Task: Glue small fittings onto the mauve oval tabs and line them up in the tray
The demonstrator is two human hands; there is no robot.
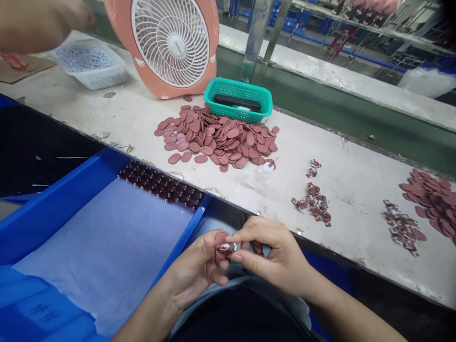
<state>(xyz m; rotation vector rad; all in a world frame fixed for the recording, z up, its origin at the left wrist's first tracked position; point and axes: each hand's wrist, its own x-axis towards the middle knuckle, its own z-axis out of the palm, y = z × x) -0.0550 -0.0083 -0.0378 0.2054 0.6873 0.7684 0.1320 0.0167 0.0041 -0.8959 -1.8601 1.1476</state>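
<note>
Left hand (pixel 199 266) and right hand (pixel 270 247) meet at a red-brown oval (pixel 220 237) and a small brown piece (pixel 231 248)

The two things are above the person's lap, just off the near edge of the table (pixel 135 118). The left hand pinches the oval narrowly between thumb and fingers, with its flat face turned partly up. The small brown piece, which shows bits of white and orange, lies against the oval. The right hand's thumb and forefinger are nearly closed around that piece, the forefinger reaching to the oval's edge; how firmly they grip it I cannot tell.

On the table, a large pile of ovals (pixel 221 135) spreads in front of a green basket (pixel 217 105) and an orange fan (pixel 210 38). A small white pot (pixel 265 169) stands just beside the near side of that pile. To the right lie a cluster of brown pieces (pixel 315 202), a second cluster (pixel 401 228) and a smaller pile of ovals (pixel 431 202).

To the left of the hands is a blue crate (pixel 67 190) with a pale sheet (pixel 117 247) inside; rows of dark pieces (pixel 160 185) line its far end. At upper left, another person's arm (pixel 35 26), blurred, passes above a white tub (pixel 99 80) of small pale bits.
</note>
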